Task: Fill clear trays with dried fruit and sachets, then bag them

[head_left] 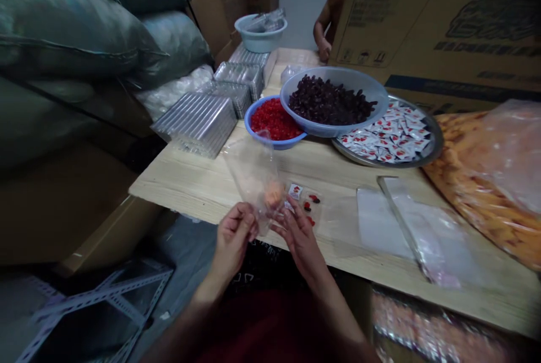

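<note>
Both my hands hold up a clear plastic bag (251, 174) just above the front edge of the light wooden table (203, 182). My left hand (232, 236) pinches the bag's lower left side, and my right hand (298, 233) has its fingers at the lower right side. An orange piece (274, 194) lies inside the bag. Beside my right fingers are a small white-and-red sachet (295, 191) and a few dark red bits (313, 198). Behind the bag stand a blue bowl of diced red fruit (274, 129) and a grey-blue bowl of dark raisins (329, 101).
A metal tray of red-and-white sachets (431, 137) and stacked clear plastic trays (194, 123) stand on the table. Flat clear bags (406, 228) lie at right. A co-worker's hand (324, 48) rests on the far edge beside a large cardboard box (435, 19). Grey sacks (76, 25) rise at left.
</note>
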Available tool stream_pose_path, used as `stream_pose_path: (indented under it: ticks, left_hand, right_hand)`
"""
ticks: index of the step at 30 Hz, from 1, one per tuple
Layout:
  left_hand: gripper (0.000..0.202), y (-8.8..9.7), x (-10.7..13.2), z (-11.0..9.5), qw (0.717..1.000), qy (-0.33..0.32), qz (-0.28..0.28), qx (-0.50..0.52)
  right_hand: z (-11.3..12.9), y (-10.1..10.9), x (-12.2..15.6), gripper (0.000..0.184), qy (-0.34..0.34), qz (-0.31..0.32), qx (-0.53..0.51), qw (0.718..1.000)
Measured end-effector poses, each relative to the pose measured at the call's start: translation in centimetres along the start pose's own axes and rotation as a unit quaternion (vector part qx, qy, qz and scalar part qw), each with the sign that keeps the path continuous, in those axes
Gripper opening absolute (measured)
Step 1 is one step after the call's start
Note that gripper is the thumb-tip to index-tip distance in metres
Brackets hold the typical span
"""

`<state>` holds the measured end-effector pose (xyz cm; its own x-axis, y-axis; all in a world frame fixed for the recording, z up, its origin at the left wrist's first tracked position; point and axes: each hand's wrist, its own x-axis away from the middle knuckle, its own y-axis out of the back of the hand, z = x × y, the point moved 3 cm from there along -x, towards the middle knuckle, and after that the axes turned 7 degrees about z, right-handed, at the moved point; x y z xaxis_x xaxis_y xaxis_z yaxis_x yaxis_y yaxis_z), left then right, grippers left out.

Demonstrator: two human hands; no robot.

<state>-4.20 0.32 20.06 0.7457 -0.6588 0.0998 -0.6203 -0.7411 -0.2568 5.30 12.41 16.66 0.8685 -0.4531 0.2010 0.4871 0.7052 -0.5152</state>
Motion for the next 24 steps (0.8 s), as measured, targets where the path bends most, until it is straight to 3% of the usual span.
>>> stream_pose_path:
  ticks: [2, 5, 8, 10, 12, 15, 18, 21, 24]
  left_hand:
    - [0.027, -1.5, 0.8, 1.5, 0.999, 0.016, 0.020, 0.026]
    - [0.023, -1.9, 1.0, 2.7, 1.000, 0.014, 0.025, 0.008]
    - [0.021, -1.3, 0.9, 1.2, 0.999, -0.001, 0.021, -0.038]
    - [0.019, -1.6, 1.0, -1.0, 0.994, -0.012, 0.069, -0.089]
    - [0.017, -2.8, 1.1, -3.4, 0.974, -0.028, 0.158, -0.159]
    - [0.016, -5.1, 1.1, -5.2, 0.947, -0.051, 0.232, -0.215]
    - [0.016, -6.3, 0.2, -4.3, 0.975, -0.010, 0.177, -0.133]
    - [0.025, -6.3, -0.7, -2.2, 0.993, 0.041, 0.111, -0.031]
    - [0.028, -5.8, -1.0, -0.5, 0.995, 0.056, 0.082, 0.011]
  right_hand:
    - [-0.2, 0.4, -0.5, 0.059, 0.017, -0.034, -0.053, 0.998]
    - [0.2, 2.3, -0.5, 0.062, 0.046, -0.093, -0.041, 0.994]
    - [2.1, 3.4, 0.5, 0.064, 0.093, -0.125, 0.100, 0.983]
    - [4.6, 2.7, 1.6, 0.058, 0.160, -0.129, 0.232, 0.951]
    - [6.8, 1.0, 2.4, 0.050, 0.184, -0.069, 0.309, 0.930]
    - [8.0, -1.9, 2.3, 0.053, 0.112, 0.092, 0.254, 0.956]
    - [6.6, -3.4, 1.2, 0.066, 0.057, 0.170, 0.117, 0.977]
    - [4.1, -3.4, 0.2, 0.065, 0.053, 0.162, 0.028, 0.985]
    - [2.1, -2.8, -0.1, 0.062, 0.038, 0.134, 0.008, 0.990]
